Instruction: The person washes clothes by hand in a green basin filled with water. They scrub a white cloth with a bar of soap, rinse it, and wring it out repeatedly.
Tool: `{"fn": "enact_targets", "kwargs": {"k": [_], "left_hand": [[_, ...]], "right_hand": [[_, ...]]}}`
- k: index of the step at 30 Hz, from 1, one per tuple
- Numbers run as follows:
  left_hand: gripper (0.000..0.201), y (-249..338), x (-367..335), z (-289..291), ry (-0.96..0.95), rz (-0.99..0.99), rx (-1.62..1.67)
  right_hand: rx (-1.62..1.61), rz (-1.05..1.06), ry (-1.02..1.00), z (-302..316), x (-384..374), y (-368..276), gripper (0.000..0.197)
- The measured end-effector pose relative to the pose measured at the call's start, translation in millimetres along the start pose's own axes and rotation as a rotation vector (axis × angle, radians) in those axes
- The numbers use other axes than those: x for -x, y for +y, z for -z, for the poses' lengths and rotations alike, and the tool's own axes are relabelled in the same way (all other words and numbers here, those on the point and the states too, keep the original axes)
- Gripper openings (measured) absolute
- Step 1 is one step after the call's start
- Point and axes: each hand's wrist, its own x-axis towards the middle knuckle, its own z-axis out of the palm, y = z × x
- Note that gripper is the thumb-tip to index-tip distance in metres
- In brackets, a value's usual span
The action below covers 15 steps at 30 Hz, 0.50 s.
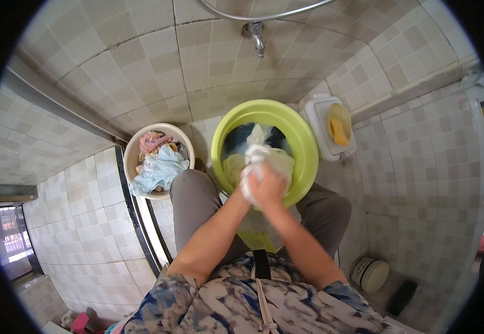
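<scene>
Between my knees stands a lime-green basin point(307, 147) with dark clothes point(242, 136) and cloudy water in it. Above its near side I grip a bunched white cloth point(257, 151), part of which hangs down into the basin. My right hand point(270, 188) is closed round the cloth, slightly blurred by motion. My left hand point(246, 188) is pressed against it and closed on the same cloth, its fingers partly hidden by the cloth and the right hand.
A pale tub point(132, 181) of clothes, with a light blue garment point(161, 168) on top, stands left. Right of the basin, a white lidded container point(315, 119) bears a yellow bowl point(336, 114). A tap point(257, 40) juts from the tiled wall. A round white bucket point(376, 276) lies at lower right.
</scene>
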Motion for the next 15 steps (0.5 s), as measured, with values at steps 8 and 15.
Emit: {"fn": "enact_targets", "kwargs": {"k": [8, 15], "left_hand": [[0.042, 15.6, 26.0, -48.5, 0.049, -0.093, -0.442], [0.038, 38.2, 23.8, -58.5, 0.071, -0.154, -0.816]], "right_hand": [[-0.903, -0.436, 0.019, 32.8, -60.7, 97.8, 0.050], [-0.552, -0.204, -0.570, 41.9, 4.8, 60.6, 0.052]]}}
